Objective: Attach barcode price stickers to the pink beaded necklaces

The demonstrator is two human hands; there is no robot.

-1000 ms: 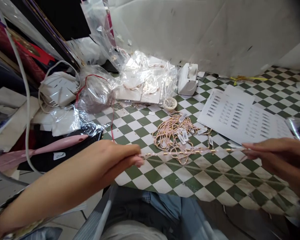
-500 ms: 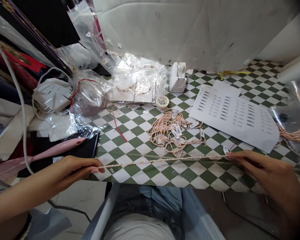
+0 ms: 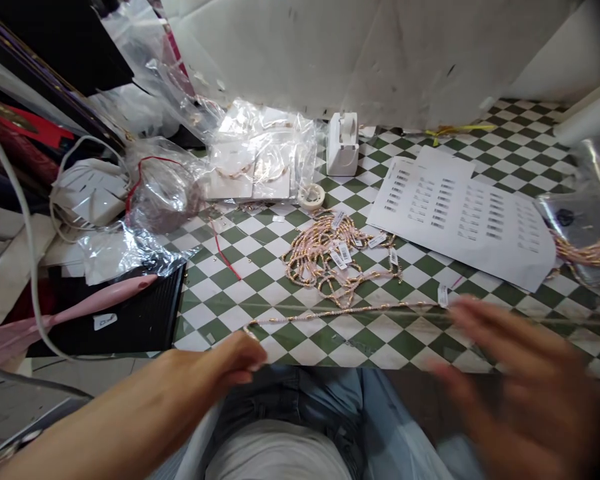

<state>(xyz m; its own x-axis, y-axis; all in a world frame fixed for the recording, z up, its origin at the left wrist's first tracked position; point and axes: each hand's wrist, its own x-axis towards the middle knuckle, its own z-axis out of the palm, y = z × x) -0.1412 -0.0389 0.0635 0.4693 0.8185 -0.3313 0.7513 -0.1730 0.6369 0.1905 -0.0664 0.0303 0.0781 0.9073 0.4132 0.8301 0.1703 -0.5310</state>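
Note:
A beaded pink and gold strand [image 3: 325,314] lies across the front of the checkered table [image 3: 280,343], curving at its left end. My left hand [image 3: 237,357] is closed on that left end at the table's front edge. My right hand [image 3: 510,367] is blurred, its fingers apart with nothing between them, just right of the strand's other end. A small white tag [image 3: 443,295] is attached near that right end. Behind the strand sits a tangled pile of similar beaded strands [image 3: 315,250] with several white tags.
Label sheets [image 3: 460,213] lie at the right, beside a clear bag with more strands [image 3: 587,247]. Further back are a tape roll [image 3: 311,197], a white dispenser [image 3: 343,143] and plastic-wrapped cards [image 3: 255,163]. A pink-handled object [image 3: 105,298] and a white cable are at left.
My left hand has moved right and toward me, so the strand is slack at its left. My right hand has let go, opened and moved nearer to me. The view has shifted slightly.

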